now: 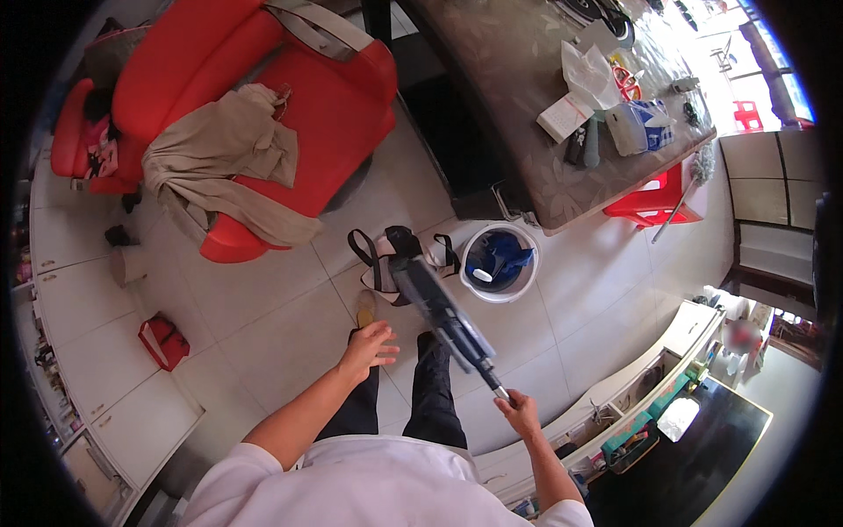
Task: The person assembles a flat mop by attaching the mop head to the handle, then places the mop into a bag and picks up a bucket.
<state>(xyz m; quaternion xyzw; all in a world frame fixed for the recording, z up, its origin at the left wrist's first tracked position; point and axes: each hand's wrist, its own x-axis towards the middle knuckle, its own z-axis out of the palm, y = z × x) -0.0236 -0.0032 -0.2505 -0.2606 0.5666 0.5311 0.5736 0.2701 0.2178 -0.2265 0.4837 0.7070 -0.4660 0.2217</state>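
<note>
My right hand [520, 413] is closed around the metal pole of a flat mop [443, 307], whose long dark grey head points up and away to the left. The rest of the pole is hidden behind my hand. To the left, my left hand [364, 353] hovers over my legs with its fingers apart and nothing in it. Just past the mop's far end lies a light-coloured bag [382, 263] with black straps, partly covered by the mop. Right of it stands a white bucket [533, 272] with blue cloth and a white item inside.
A red armchair [325, 105] draped with a beige garment [228, 149] stands far left. A table [492, 88] bearing boxes, scissors and tissue fills the far right. A red bag [163, 342] sits on the floor near the left cabinets [97, 334]. Along the right runs a low cabinet [685, 329].
</note>
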